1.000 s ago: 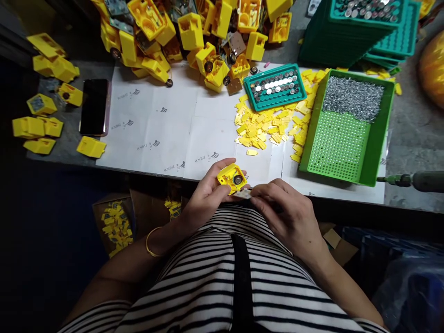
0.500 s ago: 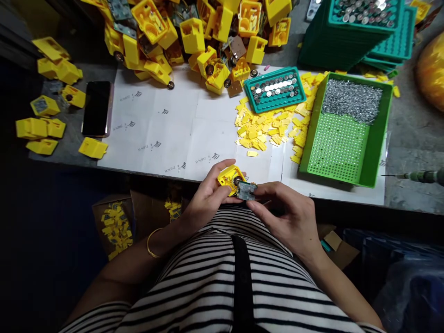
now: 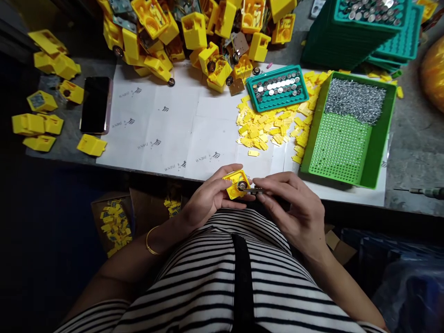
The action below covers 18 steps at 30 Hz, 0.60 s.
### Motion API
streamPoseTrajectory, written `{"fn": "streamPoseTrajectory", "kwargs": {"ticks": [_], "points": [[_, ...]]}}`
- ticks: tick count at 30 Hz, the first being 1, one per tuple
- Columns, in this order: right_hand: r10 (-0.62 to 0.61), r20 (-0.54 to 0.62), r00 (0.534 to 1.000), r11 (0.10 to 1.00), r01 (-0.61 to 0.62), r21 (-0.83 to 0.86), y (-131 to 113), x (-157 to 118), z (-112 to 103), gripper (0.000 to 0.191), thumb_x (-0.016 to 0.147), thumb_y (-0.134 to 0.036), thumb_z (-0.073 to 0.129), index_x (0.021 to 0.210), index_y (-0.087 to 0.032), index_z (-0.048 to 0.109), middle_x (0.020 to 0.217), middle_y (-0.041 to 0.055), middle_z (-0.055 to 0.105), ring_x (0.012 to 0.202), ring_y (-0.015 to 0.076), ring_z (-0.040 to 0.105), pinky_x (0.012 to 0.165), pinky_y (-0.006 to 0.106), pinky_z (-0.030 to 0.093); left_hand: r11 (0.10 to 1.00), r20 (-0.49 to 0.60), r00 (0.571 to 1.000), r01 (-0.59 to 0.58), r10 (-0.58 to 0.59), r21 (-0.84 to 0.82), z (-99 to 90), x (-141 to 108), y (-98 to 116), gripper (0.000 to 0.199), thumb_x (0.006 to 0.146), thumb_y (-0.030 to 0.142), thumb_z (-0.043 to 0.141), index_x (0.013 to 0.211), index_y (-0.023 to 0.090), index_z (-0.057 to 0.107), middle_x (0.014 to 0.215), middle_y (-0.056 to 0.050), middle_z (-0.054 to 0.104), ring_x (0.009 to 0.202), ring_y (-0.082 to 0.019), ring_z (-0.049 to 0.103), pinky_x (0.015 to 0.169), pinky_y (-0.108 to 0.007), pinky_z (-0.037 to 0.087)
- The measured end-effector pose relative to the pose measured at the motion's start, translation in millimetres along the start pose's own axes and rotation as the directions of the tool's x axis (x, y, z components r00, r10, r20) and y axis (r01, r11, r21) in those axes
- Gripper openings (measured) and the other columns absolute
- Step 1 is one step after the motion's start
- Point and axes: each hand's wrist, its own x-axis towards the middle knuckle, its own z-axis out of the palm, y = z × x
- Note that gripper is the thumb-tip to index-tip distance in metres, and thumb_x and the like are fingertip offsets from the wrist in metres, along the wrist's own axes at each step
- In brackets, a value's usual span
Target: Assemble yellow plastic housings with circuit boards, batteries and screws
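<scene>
Close to my body, just off the table's front edge, my left hand [image 3: 210, 196] grips a small yellow plastic housing [image 3: 231, 190], its hollow side facing up. Inside its right side sits a round dark metal-rimmed part [image 3: 242, 185], perhaps a small speaker. My right hand [image 3: 294, 203] pinches a thin grey circuit board [image 3: 255, 190] between thumb and fingers. That board is seen nearly edge-on, at the housing's right side beside the round part. Whether board and housing touch, I cannot tell.
Yellow housings [image 3: 194, 30] with wired parts pile up at the back. Small yellow pieces [image 3: 267, 125] lie around a teal tray of round cells [image 3: 277, 88]. A green basket [image 3: 347, 152] holds screws. A phone [image 3: 95, 105] lies left; a screwdriver [image 3: 428, 192] points in from the right.
My right hand has turned the circuit board from face-on to nearly edge-on and shifted slightly right. The housing has tilted a little in my left hand, showing more of its inside.
</scene>
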Motion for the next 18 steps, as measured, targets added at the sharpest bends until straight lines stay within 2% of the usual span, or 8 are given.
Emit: {"fn": "streamPoseTrajectory", "kwargs": {"ticks": [3,6,8,11,14,18], "points": [[-0.087,0.104,0.991,0.992,0.095,-0.08,-1.6,-1.8,-0.5,0.032,0.091,-0.015,0.058,0.118,-0.031,0.067,0.107,0.0054,0.065,0.093,0.0162,0.066,0.08,0.03,0.058,1.0,-0.013,1.0,0.009,-0.009,0.011,0.4,0.1,1.7,0.036,0.09,0.033,0.055,0.125,0.023,0.054,0.106,-0.007,0.067,0.089,-0.018,0.066,0.074,-0.032,0.058],[-0.138,0.198,0.971,0.98,0.162,-0.114,-0.9,-3.2,1.7,0.034,0.093,-0.012,0.054,0.121,-0.03,0.064,0.106,0.005,0.067,0.094,0.015,0.067,0.08,0.028,0.059,0.999,-0.045,0.999,0.017,-0.015,0.049,1.3,-0.8,3.2,0.04,0.088,0.035,0.059,0.126,0.023,0.053,0.111,-0.009,0.067,0.09,-0.018,0.066,0.074,-0.03,0.057],[-0.164,0.224,0.961,0.973,0.194,-0.121,0.6,-3.2,2.8,0.034,0.092,-0.01,0.055,0.121,-0.026,0.062,0.103,0.0045,0.068,0.091,0.0128,0.068,0.08,0.024,0.058,0.997,-0.058,0.998,0.032,-0.028,0.076,1.1,-1.6,3.8,0.041,0.087,0.032,0.061,0.127,0.023,0.053,0.114,-0.01,0.067,0.091,-0.017,0.065,0.074,-0.028,0.056],[-0.203,0.284,0.937,0.961,0.246,-0.125,2.5,-1.6,1.6,0.026,0.091,-0.008,0.056,0.112,-0.021,0.065,0.102,0.0056,0.069,0.091,0.0124,0.068,0.077,0.022,0.058,0.995,-0.058,0.997,0.051,-0.046,0.088,-0.4,-2.5,4.3,0.041,0.088,0.03,0.061,0.127,0.024,0.053,0.116,-0.01,0.067,0.091,-0.017,0.065,0.074,-0.028,0.055],[-0.242,0.342,0.908,0.943,0.303,-0.136,3.0,0.2,-1.3,0.019,0.091,-0.011,0.056,0.104,-0.02,0.067,0.103,0.0072,0.069,0.092,0.0156,0.068,0.074,0.026,0.058,0.994,-0.047,0.997,0.069,-0.065,0.081,-1.7,-2.8,5.7,0.042,0.087,0.024,0.058,0.128,0.024,0.052,0.117,-0.01,0.066,0.092,-0.017,0.066,0.075,-0.028,0.055],[-0.258,0.334,0.907,0.949,0.303,-0.091,1.5,0.6,-3.1,0.022,0.09,-0.011,0.059,0.108,-0.02,0.066,0.112,0.0089,0.067,0.102,0.0178,0.066,0.082,0.03,0.057,0.995,-0.023,0.997,0.081,-0.08,0.05,-1.4,-3.6,8.9,0.049,0.083,0.013,0.053,0.13,0.023,0.051,0.117,-0.009,0.067,0.097,-0.018,0.065,0.072,-0.024,0.054]]}}
